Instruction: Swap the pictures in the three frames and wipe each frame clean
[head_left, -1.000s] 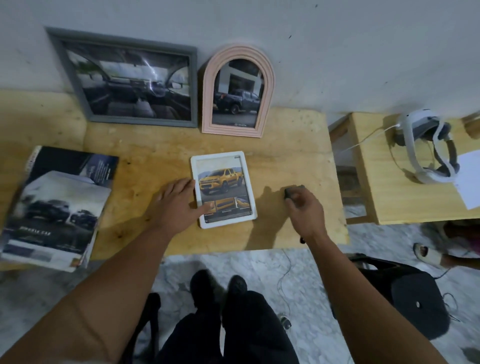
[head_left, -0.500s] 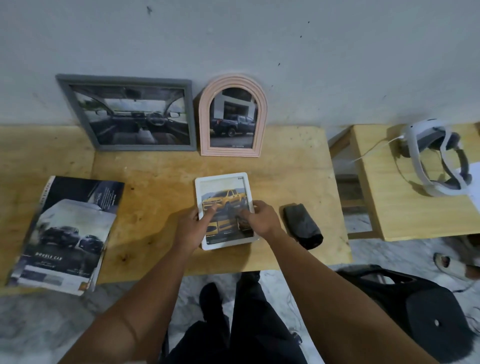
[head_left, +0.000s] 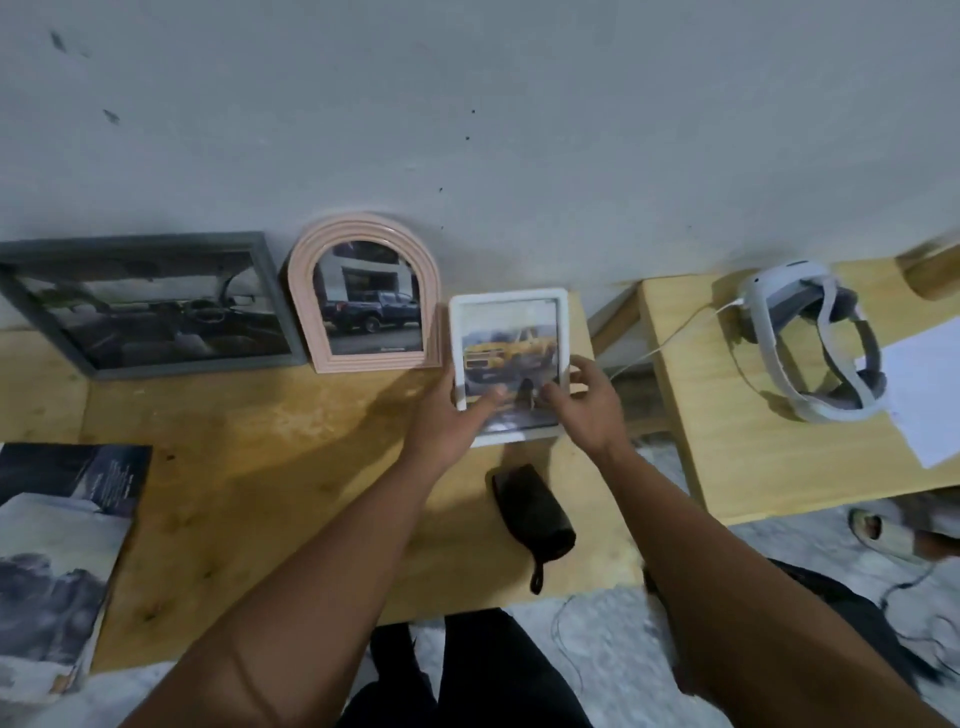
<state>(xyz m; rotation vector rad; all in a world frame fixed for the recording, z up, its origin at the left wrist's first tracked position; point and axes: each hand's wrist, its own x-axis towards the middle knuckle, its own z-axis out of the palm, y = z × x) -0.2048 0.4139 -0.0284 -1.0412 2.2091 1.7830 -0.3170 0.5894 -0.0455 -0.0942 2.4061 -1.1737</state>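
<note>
The white frame, showing a yellow truck, sits right of centre, tilted up off the table with its top near the wall. The left hand grips its lower left edge, thumb on the glass; the right hand pinches the lower right edge. Just left stands the pink frame against the wall, and the grey frame is at far left. The cloth lies below the hands, untouched. The step looks like standing this wiped frame in the row; next, its top must lean on the wall and its foot settle before both hands let go.
</note>
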